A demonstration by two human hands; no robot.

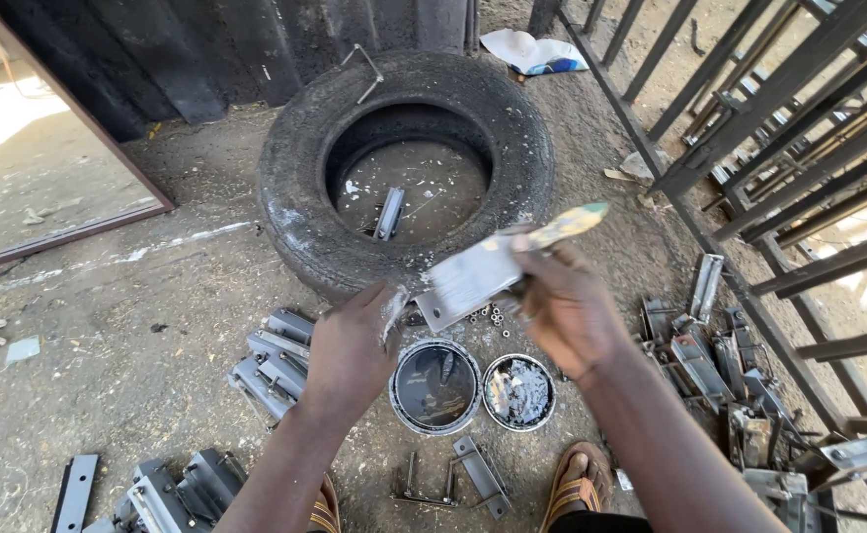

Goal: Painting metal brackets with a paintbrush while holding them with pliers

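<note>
My left hand (pixel 353 350) grips the lower left edge of a flat grey metal piece (pixel 468 281), held up in front of an old tyre (pixel 295 168). My right hand (pixel 564 306) holds a paint-smeared brush (pixel 567 226) by its handle, its head against the piece's right side. Below my hands stand two open round tins: one with dark paint (pixel 435 387), one with silvery paint (pixel 519 391).
Grey painted brackets lie stacked at the left (pixel 271 365) and bottom left (pixel 172 494). Unpainted metal parts (pixel 720 365) pile up at the right beside a dark metal gate frame (pixel 769 148). Small nuts (pixel 488 316) lie on the dirt. Another bracket (pixel 390 212) lies inside the tyre.
</note>
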